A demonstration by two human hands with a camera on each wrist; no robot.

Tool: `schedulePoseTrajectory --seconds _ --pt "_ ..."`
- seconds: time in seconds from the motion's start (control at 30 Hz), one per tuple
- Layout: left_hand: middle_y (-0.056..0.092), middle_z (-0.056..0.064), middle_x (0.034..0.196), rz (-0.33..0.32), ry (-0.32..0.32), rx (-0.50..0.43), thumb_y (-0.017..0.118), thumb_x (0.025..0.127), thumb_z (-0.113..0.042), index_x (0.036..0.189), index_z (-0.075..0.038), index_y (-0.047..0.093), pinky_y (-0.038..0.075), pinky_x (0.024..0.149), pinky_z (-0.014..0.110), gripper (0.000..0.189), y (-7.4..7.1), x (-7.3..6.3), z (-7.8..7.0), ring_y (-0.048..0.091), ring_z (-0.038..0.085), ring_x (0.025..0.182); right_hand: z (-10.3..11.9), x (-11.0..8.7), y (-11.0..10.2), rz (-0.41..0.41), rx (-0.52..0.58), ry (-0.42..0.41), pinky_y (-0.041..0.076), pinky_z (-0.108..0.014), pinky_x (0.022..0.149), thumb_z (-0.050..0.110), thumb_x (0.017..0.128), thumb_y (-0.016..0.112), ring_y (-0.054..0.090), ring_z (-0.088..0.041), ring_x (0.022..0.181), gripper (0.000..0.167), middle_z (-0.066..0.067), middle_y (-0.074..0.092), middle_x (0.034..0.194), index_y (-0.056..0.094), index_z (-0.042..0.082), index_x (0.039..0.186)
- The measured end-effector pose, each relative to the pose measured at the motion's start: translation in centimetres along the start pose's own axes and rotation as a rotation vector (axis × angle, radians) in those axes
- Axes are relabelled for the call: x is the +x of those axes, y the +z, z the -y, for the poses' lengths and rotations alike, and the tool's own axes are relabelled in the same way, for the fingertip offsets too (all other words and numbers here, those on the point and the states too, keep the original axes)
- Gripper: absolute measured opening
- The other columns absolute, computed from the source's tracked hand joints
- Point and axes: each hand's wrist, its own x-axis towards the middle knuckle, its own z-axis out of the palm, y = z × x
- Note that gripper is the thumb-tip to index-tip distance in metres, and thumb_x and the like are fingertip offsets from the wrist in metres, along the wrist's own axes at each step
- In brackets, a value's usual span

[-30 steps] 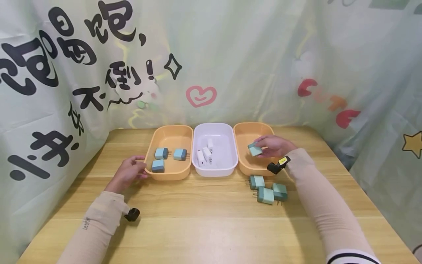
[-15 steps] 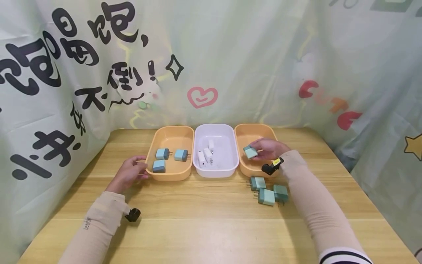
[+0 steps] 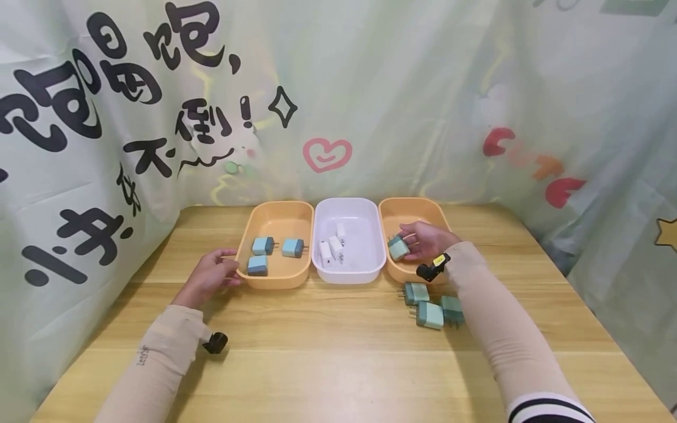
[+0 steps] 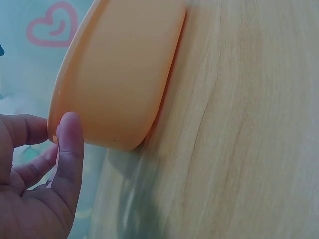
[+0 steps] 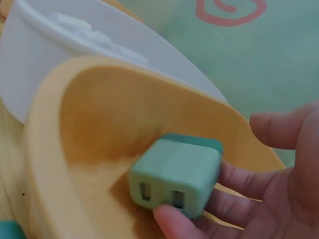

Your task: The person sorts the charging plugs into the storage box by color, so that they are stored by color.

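Note:
In the head view, my left hand (image 3: 211, 275) pinches the near left corner of the left orange tray (image 3: 275, 282). The left wrist view shows the thumb (image 4: 70, 144) against this tray's outer wall and the index finger at its rim. My right hand (image 3: 427, 239) is in the right orange tray (image 3: 418, 205), beside a green two-port USB charger (image 5: 174, 172). Some of its fingers touch the charger's side and lower edge; another digit stands apart from it. The charger sits low in the tray, ports toward the right wrist camera.
A white tray (image 3: 349, 277) with several white chargers (image 3: 335, 249) stands between the orange trays. Three blue chargers (image 3: 257, 265) lie in the left tray. Three more green chargers (image 3: 429, 315) lie on the wooden table (image 3: 328, 352) before the right tray. A printed curtain (image 3: 412, 88) hangs behind.
My right hand has moved slightly left and down inside the right tray with the green charger, and its fingers have spread away from it. My left hand stays at the left tray's corner.

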Motion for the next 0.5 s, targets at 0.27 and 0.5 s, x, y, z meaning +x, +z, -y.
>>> schedulePoseTrajectory --seconds 0.27,0.5 --pt "0.053 0.023 0.115 0.001 -0.006 0.003 0.047 0.1 -0.009 0.144 0.004 0.032 0.059 0.074 0.029 0.048 0.19 0.0 -0.15 0.062 0.017 0.08 0.19 -0.22 -0.24 -0.038 -0.04 -0.003 0.05 -0.038 0.096 0.034 0.104 0.035 0.054 -0.026 0.101 0.053 -0.018 0.045 0.128 0.032 -0.003 0.142" --pt "0.052 0.022 0.116 -0.015 -0.027 0.014 0.047 0.1 -0.011 0.145 0.002 0.032 0.059 0.075 0.029 0.049 0.1 0.02 -0.08 0.062 0.019 0.082 0.46 -0.51 -0.69 -0.017 -0.065 -0.021 0.048 -0.04 0.099 0.033 0.105 0.032 0.051 -0.03 0.11 0.057 -0.025 0.033 0.145 0.024 -0.004 0.148"
